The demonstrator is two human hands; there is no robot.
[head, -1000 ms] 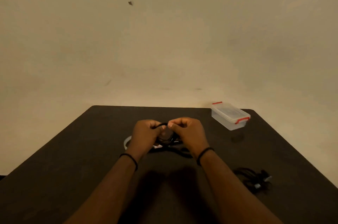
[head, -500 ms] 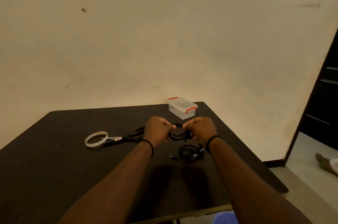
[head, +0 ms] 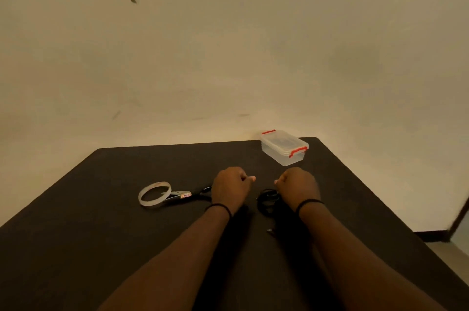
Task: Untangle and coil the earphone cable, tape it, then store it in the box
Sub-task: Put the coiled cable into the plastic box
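My left hand (head: 229,186) and right hand (head: 299,184) are both curled into fists, a hand's width apart above the dark table (head: 101,222). A black coiled earphone cable (head: 267,203) hangs at the thumb side of my right hand, which appears to grip its top edge. Nothing shows in my left hand. A small plug tip (head: 270,230) pokes out beside my right forearm. The clear plastic box (head: 284,149) with red clips stands closed at the far right corner.
A roll of clear tape (head: 154,194) lies left of my left hand, with scissors (head: 189,194) touching it and their black handles partly hidden behind that hand. The table's right edge drops to the floor near a dark door frame (head: 459,219).
My hands were together on the cable loop; now they have parted, and the coil stays at my right hand. The camera view swung right and then partly back to the left.
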